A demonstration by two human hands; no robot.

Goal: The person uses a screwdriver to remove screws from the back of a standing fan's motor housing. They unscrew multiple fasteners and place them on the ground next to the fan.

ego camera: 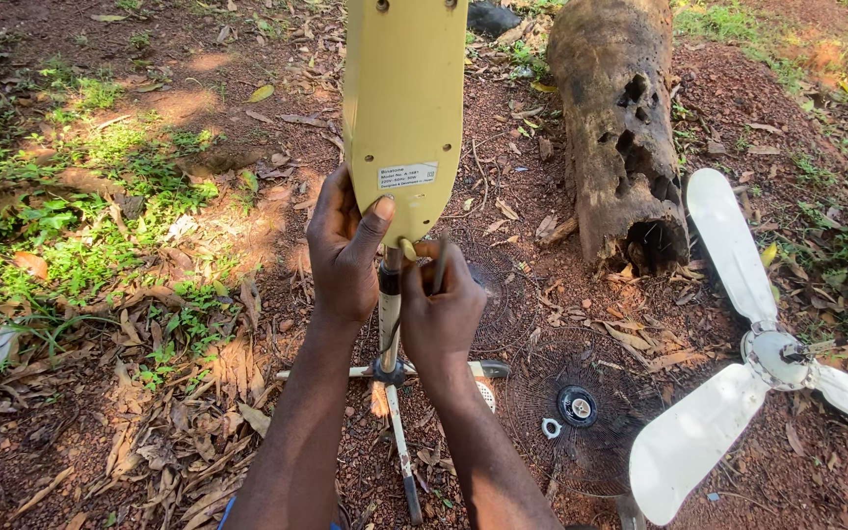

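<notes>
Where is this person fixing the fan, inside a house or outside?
Outside, probably a yard or garden. The ground is bare reddish dirt strewn with dry leaves, green grass grows on one side, and an old hollow log lies near white fan blades.

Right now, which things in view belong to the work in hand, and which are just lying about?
In hand:
- yellow fan body, gripped by the left hand
- pole, with the right hand at its top
- cross base

Lying about:
- white fan blades
- wire grille
- small ring
- hollow log
- dry leaves
</notes>
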